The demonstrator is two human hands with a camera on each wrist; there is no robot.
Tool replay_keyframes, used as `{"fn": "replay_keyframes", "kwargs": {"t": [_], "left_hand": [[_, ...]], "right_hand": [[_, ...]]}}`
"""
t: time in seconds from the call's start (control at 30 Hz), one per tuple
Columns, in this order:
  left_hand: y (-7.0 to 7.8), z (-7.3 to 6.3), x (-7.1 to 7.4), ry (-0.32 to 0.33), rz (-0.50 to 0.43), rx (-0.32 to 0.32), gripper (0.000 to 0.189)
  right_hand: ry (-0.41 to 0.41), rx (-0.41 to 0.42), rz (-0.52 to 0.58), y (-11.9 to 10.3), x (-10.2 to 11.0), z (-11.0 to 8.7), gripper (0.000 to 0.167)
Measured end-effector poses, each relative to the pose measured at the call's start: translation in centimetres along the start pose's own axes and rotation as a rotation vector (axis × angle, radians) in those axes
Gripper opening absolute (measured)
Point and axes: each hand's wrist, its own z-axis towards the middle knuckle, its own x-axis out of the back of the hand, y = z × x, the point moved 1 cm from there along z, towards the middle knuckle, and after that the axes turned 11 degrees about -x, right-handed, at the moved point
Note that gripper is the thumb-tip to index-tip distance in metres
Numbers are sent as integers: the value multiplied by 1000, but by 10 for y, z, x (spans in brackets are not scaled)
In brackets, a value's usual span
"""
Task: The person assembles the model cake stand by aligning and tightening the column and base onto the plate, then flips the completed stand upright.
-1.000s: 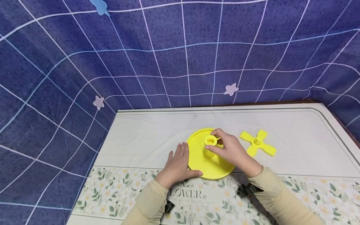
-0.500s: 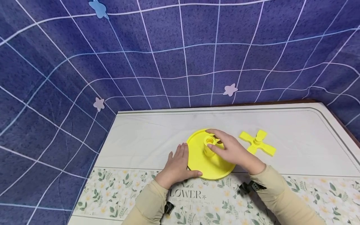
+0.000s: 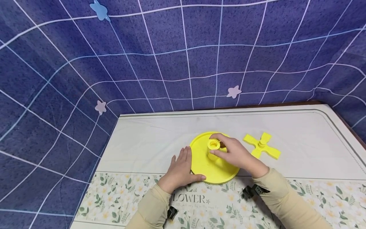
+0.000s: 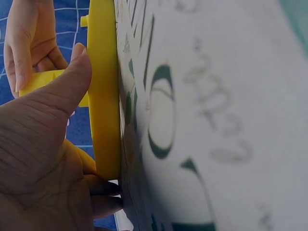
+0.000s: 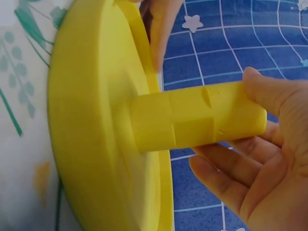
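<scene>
A round yellow tray (image 3: 200,159), smooth and plastic-looking with a low raised rim, lies flat on a tablecloth (image 3: 148,143) of plain white with a band of printed flowers and lettering. From about its middle stands a yellow post (image 5: 192,118), upright, with an open round top and flat faces cut into its curved side. The foot of the post is blurred in the right wrist view, so I cannot quite tell how it meets the tray.

The right hand (image 3: 238,156) pinches the post's upper end between thumb and fingers. The left hand (image 3: 180,170) has its fingers straight and close together along the tray's left rim, its thumb spread wide to the near edge.

Just right of the tray and beyond the right wrist lies a yellow cross (image 3: 262,145) with four flat arms and a short ringed stub. White cloth stretches between the tray and the table's far edge, with more to the right of the cross. Behind hangs a dark blue curtain (image 3: 171,63) with pale crossing lines.
</scene>
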Motion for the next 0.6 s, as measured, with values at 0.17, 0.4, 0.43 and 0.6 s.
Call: {"fn": "replay_keyframes", "kwargs": {"t": [0.17, 0.4, 0.43, 0.6], "left_hand": [[-1, 0, -1, 1, 4, -3, 123], [-1, 0, -1, -1, 8, 0, 124], [-1, 0, -1, -2, 7, 1, 124], [-1, 1, -1, 0, 4, -1, 124]], "right_hand": [[79, -42, -13, -2, -7, -1, 41], [126, -87, -42, -3, -12, -2, 41], [129, -87, -46, -3, -12, -2, 41], [139, -79, -58, -3, -13, -2, 41]]}}
